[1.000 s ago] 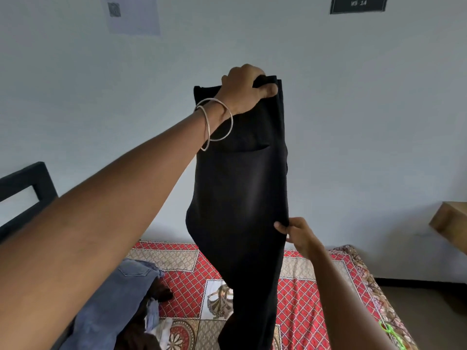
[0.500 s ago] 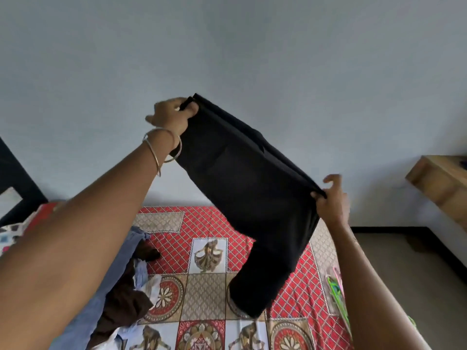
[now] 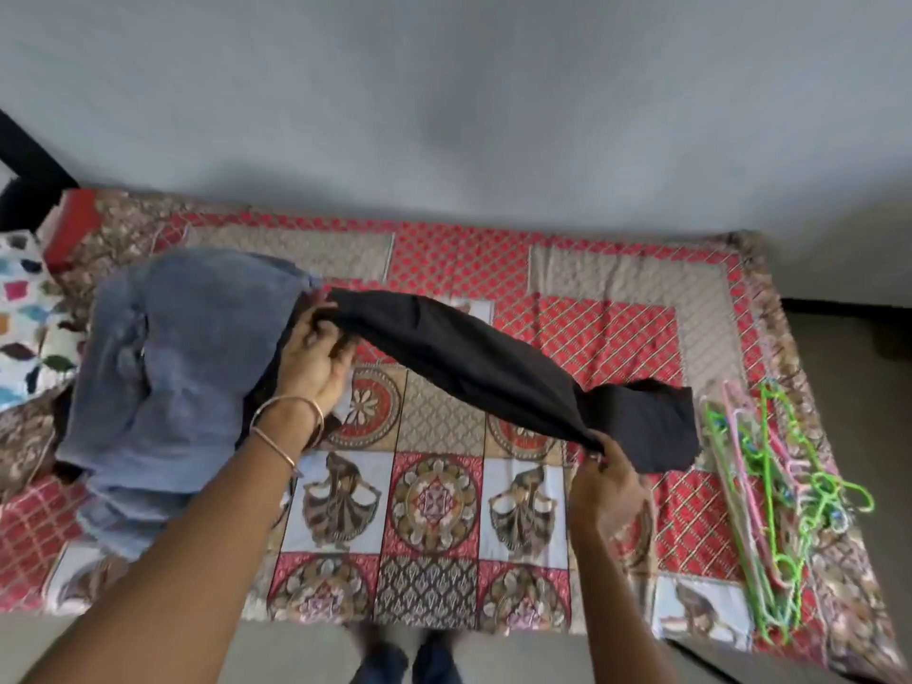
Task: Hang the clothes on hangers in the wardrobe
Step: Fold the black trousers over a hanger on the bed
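Half a second ago the black trousers (image 3: 474,367) were held up against the wall, slanting from high on the left to lower on the right; now both hands have come down and the garment stretches low over the patchwork bedspread (image 3: 434,506), with its loose end already lying on the cloth.

Left of the trousers sits a heap of blue jeans (image 3: 182,357) on the bedspread. The left hand (image 3: 313,360) is curled round the trousers' upper end, right against the edge of that heap, two bangles on its wrist. From there the trousers run rightward and slightly toward the person as a folded, sagging band of matt black cloth, soft and limp, with no sheen. The right hand (image 3: 609,478) pinches the band near its far end between fingertips and thumb; beyond that pinch the remainder of the fabric flops onto the bedspread in a crumpled flap. Right of the trousers, well apart from the flap, a bundle of green and pink plastic hangers (image 3: 770,491) lies along the bedspread's edge.

The risk, as I judge it, is in the fold: the right hand's hold is only a small pinch, so the layers could slide apart and the crease would be lost before a hanger is fetched. On the left, the trousers could also snag or drag the jeans, being hard against them.
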Tool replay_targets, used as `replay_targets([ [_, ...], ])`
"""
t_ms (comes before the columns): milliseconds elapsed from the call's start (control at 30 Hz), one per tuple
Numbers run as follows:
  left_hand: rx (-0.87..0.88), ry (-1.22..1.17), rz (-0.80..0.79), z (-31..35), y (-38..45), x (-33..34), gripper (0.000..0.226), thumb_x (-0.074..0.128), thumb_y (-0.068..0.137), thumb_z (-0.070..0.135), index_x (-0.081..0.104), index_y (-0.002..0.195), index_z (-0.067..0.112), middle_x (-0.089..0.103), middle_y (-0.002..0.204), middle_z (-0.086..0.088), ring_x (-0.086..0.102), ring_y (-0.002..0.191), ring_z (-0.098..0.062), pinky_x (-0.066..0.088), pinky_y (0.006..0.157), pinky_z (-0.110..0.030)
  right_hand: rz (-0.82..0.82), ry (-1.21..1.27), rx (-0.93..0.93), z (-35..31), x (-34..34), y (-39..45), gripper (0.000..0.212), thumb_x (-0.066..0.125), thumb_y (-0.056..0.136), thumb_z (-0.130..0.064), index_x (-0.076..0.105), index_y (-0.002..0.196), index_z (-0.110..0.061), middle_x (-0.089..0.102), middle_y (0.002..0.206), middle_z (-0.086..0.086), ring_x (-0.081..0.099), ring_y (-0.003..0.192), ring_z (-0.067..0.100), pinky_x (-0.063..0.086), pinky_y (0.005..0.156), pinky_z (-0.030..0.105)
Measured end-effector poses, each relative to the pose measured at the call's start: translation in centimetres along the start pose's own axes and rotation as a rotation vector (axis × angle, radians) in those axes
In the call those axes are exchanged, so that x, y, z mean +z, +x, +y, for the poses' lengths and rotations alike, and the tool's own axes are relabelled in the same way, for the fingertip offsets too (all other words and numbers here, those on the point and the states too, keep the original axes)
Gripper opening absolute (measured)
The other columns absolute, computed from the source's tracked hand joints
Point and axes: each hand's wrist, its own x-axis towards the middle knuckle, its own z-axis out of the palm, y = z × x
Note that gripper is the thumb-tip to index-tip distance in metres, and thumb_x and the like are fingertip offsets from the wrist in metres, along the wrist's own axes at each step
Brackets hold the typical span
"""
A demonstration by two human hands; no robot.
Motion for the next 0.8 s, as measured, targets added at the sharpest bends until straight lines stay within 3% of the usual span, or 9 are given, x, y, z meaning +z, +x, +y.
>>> replay_targets([
  [100, -0.106, -0.011, 0.129, -6.2, 2.3, -7.1, 0.019, 0.036, 0.101, 0.003, 0.050, 0.109, 0.013, 0.057, 0.099, -0.004, 0.059, 0.092, -0.012, 0.056, 0.076, -0.024, -0.155, 0.302, 0.378, 3.4, 6.7, -4.5, 0.025, 0.054, 0.089, 0.004, 0.069, 0.095, -0.014, 0.067, 0.082, 0.012, 0.066, 0.056, 0.004, 0.050, 0.049, 0.020],
  [167, -0.162, -0.104, 0.221, -8.7, 2.6, -10.0, 0.023, 0.035, 0.101, 0.003, 0.053, 0.097, 0.016, 0.061, 0.094, -0.003, 0.060, 0.087, -0.011, 0.057, 0.075, -0.024, -0.245, 0.478, 0.574, 4.4, 8.4, -5.6, 0.016, 0.051, 0.093, 0.007, 0.065, 0.100, 0.002, 0.066, 0.088, 0.019, 0.066, 0.054, 0.008, 0.048, 0.045, 0.015],
  [333, -0.250, -0.365, 0.311, -13.3, 2.7, -17.7, 0.014, 0.049, 0.082, 0.009, 0.061, 0.090, 0.013, 0.072, 0.080, -0.005, 0.070, 0.074, -0.019, 0.059, 0.068, -0.030, -0.290, 0.673, 0.765, 10.3, 11.8, -8.1, 0.038, 0.044, 0.075, 0.017, 0.075, 0.087, 0.000, 0.066, 0.085, 0.011, 0.061, 0.076, 0.019, 0.052, 0.061, 0.020],
  [433, -0.214, -0.456, 0.344, -15.1, 2.4, -22.1, 0.032, 0.045, 0.087, 0.016, 0.076, 0.078, 0.012, 0.074, 0.087, -0.006, 0.070, 0.085, -0.022, 0.056, 0.084, -0.034, -0.336, 0.734, 0.850, 13.0, 12.5, -10.9, 0.037, 0.040, 0.058, 0.006, 0.073, 0.057, -0.009, 0.070, 0.071, 0.004, 0.066, 0.069, 0.015, 0.054, 0.063, 0.022],
  [500, -0.227, -0.459, 0.333, -16.5, 1.7, -24.4, 0.031, 0.045, 0.081, 0.021, 0.072, 0.068, 0.013, 0.073, 0.089, -0.007, 0.068, 0.094, -0.026, 0.051, 0.093, -0.041, -0.388, 0.567, 0.809, 14.1, 12.8, -12.5, 0.039, 0.041, 0.069, 0.005, 0.069, 0.051, -0.015, 0.071, 0.069, 0.001, 0.066, 0.068, 0.012, 0.053, 0.069, 0.021],
  [567, -0.308, -0.390, 0.437, -18.7, 1.3, -28.5, 0.021, 0.048, 0.072, 0.026, 0.059, 0.058, 0.016, 0.068, 0.090, -0.008, 0.064, 0.095, -0.030, 0.047, 0.095, -0.044, -0.454, 0.436, 0.870, 17.3, 14.7, -14.6, 0.041, 0.046, 0.087, 0.002, 0.071, 0.067, -0.023, 0.069, 0.077, -0.004, 0.062, 0.073, 0.008, 0.048, 0.072, 0.018],
  [667, -0.433, -0.079, 0.576, -20.8, 1.0, -32.0, 0.028, 0.061, 0.083, 0.033, 0.055, 0.060, 0.019, 0.063, 0.073, 0.000, 0.063, 0.076, -0.021, 0.053, 0.083, -0.040, -0.549, 0.298, 0.934, 18.6, 17.4, -16.2, 0.012, 0.063, 0.090, -0.008, 0.065, 0.080, -0.013, 0.063, 0.080, 0.007, 0.058, 0.069, 0.018, 0.050, 0.056, 0.021],
  [733, -0.463, 0.270, 0.538, -22.7, 0.5, -34.8, 0.019, 0.064, 0.089, 0.025, 0.065, 0.073, 0.017, 0.067, 0.072, 0.006, 0.065, 0.070, -0.014, 0.056, 0.069, -0.034, -0.523, 0.195, 0.931, 21.1, 19.5, -17.7, 0.020, 0.068, 0.088, -0.011, 0.056, 0.072, -0.011, 0.057, 0.072, 0.009, 0.053, 0.062, 0.020, 0.048, 0.051, 0.026],
  [800, -0.472, 0.451, 0.428, -23.4, 0.3, -35.8, 0.012, 0.064, 0.090, 0.015, 0.065, 0.102, 0.011, 0.069, 0.098, -0.004, 0.066, 0.092, -0.023, 0.056, 0.075, -0.036, -0.463, 0.196, 0.947, 21.4, 20.3, -17.9, 0.025, 0.073, 0.085, -0.013, 0.048, 0.081, -0.013, 0.058, 0.079, 0.009, 0.056, 0.065, 0.020, 0.053, 0.055, 0.030],
])
